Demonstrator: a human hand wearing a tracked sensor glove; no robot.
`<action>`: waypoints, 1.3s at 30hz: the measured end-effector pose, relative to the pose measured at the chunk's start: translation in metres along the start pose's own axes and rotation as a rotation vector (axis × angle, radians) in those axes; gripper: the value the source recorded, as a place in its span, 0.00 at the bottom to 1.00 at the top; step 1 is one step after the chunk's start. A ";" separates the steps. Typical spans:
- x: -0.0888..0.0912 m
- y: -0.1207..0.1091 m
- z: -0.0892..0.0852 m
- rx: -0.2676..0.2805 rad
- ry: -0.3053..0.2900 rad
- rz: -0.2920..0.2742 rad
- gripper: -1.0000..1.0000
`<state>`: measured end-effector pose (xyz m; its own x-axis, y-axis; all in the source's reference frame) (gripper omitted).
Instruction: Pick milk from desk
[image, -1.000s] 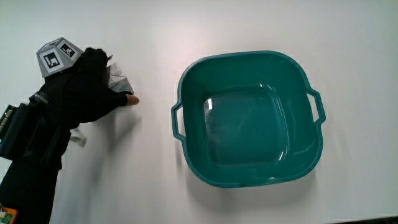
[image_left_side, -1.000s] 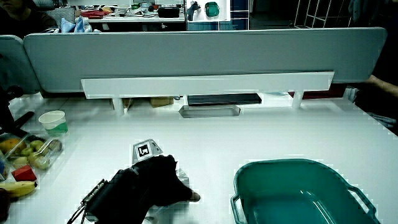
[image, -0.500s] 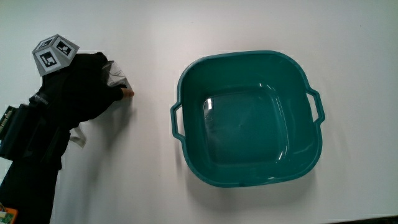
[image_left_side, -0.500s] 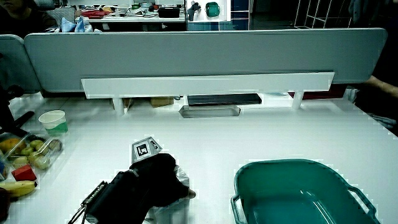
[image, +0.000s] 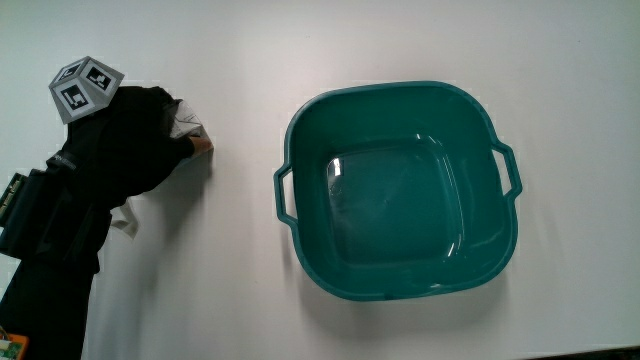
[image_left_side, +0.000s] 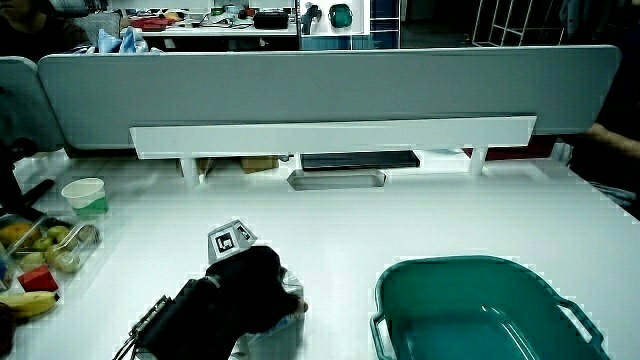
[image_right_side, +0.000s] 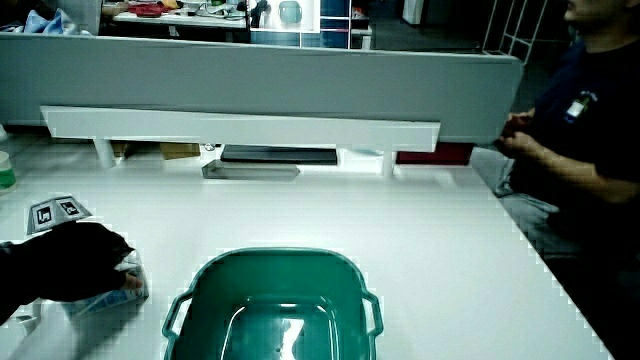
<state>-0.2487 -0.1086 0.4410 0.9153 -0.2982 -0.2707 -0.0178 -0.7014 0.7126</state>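
Hand: the hand (image: 135, 140) in its black glove lies on the white table (image: 400, 40), well apart from the green tub (image: 300, 130); it also shows in both side views (image_left_side: 245, 290) (image_right_side: 75, 262).
Grip: the fingers (image: 185, 145) are curled down around the milk carton, with a bare fingertip showing at its edge; the carton is held, resting on the table (no gap under it can be made out).
Milk carton: the milk carton (image: 190, 125) is a small pale pack, mostly hidden under the hand; a corner of it shows in both side views (image_left_side: 290, 300) (image_right_side: 105, 300).
Marker cube: the patterned cube (image: 85, 85) sits on the back of the glove, tilted, and appears in both side views (image_left_side: 232, 240) (image_right_side: 55, 212).
Forearm: the forearm (image: 50, 250) in a black sleeve runs from the hand toward the person, with a strap device fixed on it.
Tub: a square green tub with two side handles, open and with nothing in it that can be seen; it stands near the table's edge closest to the person.
Partition: a low grey partition (image_left_side: 320, 90) closes off the table, with a white shelf rail under it.
Other things: in a side view a paper cup (image_left_side: 84, 195) and a clear box of fruit (image_left_side: 45, 250) stand farther from the tub than the hand is.
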 end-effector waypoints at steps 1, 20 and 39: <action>-0.001 0.001 0.000 0.008 0.000 -0.011 1.00; 0.018 -0.023 0.015 0.084 0.041 -0.080 1.00; 0.102 -0.075 0.039 0.110 0.035 -0.270 1.00</action>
<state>-0.1697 -0.1114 0.3350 0.9064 -0.0699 -0.4166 0.1862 -0.8191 0.5426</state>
